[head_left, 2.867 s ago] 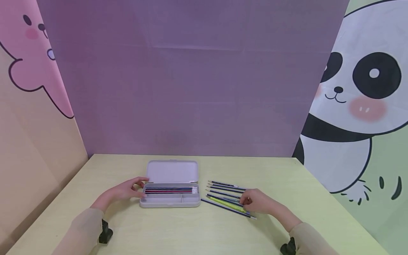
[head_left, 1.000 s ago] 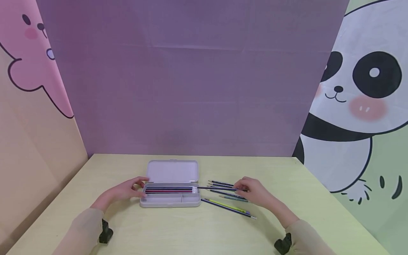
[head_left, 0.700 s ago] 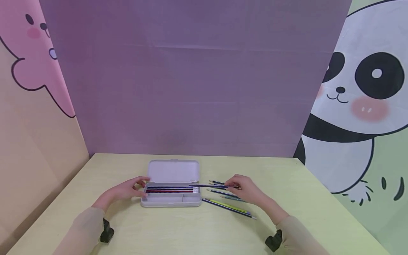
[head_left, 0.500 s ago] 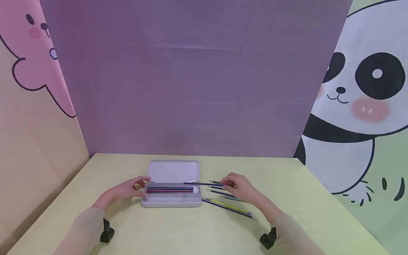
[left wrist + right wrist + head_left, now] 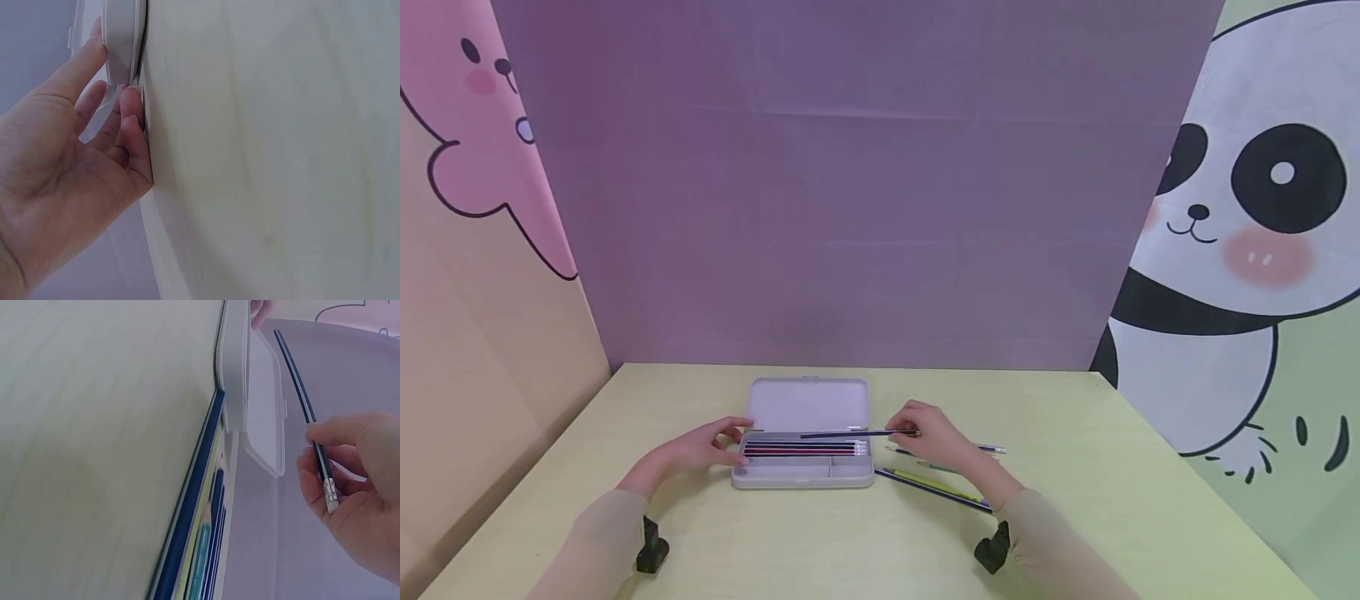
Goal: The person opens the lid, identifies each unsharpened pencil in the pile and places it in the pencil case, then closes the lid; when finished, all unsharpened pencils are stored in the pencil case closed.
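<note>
My right hand (image 5: 934, 437) pinches a dark blue striped pencil (image 5: 842, 434) near its eraser end. The pencil reaches left over the back part of an open pale pencil case (image 5: 778, 473); in the right wrist view, the pencil (image 5: 295, 375) is raised off the table. My left hand (image 5: 696, 446) grips the case's left end, thumb at the front and fingers at the back. Several pencils (image 5: 801, 449), dark and red, lie side by side inside the long back compartment. The front of the case is divided into two small compartments.
Right of the case lie loose pencils: a yellow one (image 5: 938, 486), a dark blue one (image 5: 194, 481) beside it, a teal one (image 5: 200, 559) and several others, partly behind my right hand. The case lid (image 5: 808, 403) leans back. A purple panel (image 5: 850, 208) rises behind the table.
My right hand left the yellow pencil area, picked up a dark pencil and carried it left over the case. The yellow pencil shifted beside the dark one. The left hand stayed put.
</note>
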`<state>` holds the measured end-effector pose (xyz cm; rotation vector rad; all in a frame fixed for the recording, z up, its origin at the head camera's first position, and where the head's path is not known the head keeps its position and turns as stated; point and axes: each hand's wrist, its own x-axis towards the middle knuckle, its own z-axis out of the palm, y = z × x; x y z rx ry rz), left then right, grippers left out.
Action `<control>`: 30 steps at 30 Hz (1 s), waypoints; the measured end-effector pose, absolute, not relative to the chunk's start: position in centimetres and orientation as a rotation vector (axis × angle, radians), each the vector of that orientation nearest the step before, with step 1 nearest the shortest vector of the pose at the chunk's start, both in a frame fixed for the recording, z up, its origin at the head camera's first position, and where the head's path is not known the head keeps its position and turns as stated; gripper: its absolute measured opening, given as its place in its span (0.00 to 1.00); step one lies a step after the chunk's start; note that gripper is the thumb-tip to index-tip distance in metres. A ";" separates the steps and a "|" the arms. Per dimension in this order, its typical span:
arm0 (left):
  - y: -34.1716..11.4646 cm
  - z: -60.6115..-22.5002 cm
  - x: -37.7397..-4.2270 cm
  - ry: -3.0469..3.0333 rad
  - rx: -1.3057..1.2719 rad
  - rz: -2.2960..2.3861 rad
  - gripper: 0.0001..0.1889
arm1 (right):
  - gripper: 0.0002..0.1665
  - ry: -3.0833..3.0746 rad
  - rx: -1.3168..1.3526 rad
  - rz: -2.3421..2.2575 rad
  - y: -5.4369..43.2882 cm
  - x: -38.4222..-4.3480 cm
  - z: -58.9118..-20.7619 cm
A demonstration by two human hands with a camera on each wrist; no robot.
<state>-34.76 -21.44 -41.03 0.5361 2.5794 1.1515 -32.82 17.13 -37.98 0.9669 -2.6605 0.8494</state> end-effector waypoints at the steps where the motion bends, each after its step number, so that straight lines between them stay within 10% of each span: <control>1: -21.4 -41.1 -34.8 2.580 0.533 1.151 0.37 | 0.06 -2.669 0.965 0.859 16.8 -32.9 -38.0; 30: -21.5 -40.9 -34.5 2.580 0.517 1.150 0.37 | 0.09 -2.729 1.048 0.813 10.6 -34.4 -38.4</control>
